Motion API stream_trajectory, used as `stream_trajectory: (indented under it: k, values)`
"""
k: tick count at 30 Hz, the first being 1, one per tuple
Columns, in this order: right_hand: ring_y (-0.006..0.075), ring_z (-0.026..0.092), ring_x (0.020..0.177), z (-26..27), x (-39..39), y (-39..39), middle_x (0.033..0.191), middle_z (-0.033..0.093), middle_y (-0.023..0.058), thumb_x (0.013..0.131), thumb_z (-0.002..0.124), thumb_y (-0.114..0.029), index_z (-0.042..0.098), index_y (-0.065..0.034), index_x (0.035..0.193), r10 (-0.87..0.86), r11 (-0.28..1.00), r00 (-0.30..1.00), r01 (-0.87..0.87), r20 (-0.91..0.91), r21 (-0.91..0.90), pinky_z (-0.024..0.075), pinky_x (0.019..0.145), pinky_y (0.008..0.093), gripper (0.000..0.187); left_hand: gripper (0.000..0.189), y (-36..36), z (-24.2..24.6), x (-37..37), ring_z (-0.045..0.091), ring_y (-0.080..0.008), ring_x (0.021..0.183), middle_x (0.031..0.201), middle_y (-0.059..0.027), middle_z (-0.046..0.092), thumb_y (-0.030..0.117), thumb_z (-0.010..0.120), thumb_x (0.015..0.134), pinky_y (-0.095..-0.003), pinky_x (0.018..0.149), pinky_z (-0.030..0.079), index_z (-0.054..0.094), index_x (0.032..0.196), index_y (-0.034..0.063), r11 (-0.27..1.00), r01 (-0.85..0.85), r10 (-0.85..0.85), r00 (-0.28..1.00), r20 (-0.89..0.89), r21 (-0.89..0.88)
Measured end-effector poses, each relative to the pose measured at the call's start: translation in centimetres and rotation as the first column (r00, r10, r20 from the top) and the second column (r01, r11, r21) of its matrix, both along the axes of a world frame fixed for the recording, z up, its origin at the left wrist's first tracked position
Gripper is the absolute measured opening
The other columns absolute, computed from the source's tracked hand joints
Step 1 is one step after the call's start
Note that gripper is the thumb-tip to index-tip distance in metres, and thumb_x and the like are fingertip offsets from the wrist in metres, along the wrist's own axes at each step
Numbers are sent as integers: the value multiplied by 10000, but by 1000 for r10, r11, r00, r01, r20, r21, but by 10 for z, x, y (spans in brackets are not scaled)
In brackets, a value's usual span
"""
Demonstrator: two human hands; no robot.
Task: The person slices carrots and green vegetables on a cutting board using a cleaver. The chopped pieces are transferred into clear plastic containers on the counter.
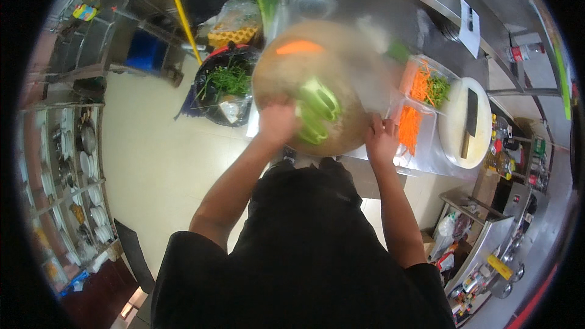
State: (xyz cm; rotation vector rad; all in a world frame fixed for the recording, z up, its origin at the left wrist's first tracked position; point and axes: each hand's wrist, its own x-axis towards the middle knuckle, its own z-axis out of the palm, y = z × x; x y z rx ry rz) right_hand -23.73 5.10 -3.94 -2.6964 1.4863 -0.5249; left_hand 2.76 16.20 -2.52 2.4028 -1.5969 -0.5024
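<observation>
Before me is a round, brownish chopping board [274,73], seen through haze. Cut lengths of hollow green pepper [317,105] lie on it, with their open insides showing. An orange piece of carrot [299,47] lies near the board's far edge. My left hand [278,121] is over the board's left part, right beside the pepper; blur hides its fingers. At the board's right edge, my right hand [381,139] has its fingers bent. A blurred grey shape [371,80], possibly a cleaver blade, extends beyond that hand; whether I hold it is unclear.
Right of the board, clear trays hold carrot shreds [410,128] and cut greens [437,90]. Farther right, a knife [470,119] lies on a white oval board [450,132]. At left stands a black-lined bin [205,109] with green scraps. A metal bowl [314,2] sits at the back.
</observation>
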Motion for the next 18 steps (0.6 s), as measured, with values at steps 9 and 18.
stream_trajectory:
  k: [9, 18]
  values:
    - [184, 639, 575, 48, 81, 61, 787, 646, 128, 980, 591, -230, 541, 33, 1222, -358, 406, 835, -264, 418, 875, 513, 526, 343, 361, 439, 21, 19, 0, 678, -409, 874, 1019, -213, 683, 253, 660, 779, -462, 773, 564, 651, 1124, -18, 990, -123, 98, 953, -287, -69]
    - [145, 605, 764, 23, 115, 55, 1005, 595, 79, 995, 550, -232, 528, -40, 1259, -422, 48, 842, -348, 335, 936, 517, 556, 279, 328, 337, 72, -2, 70, 671, -221, 937, 1101, -150, 671, 152, 554, 915, -315, 728, 586, 605, 1167, -66, 823, -492, 162, -277, -947, 284]
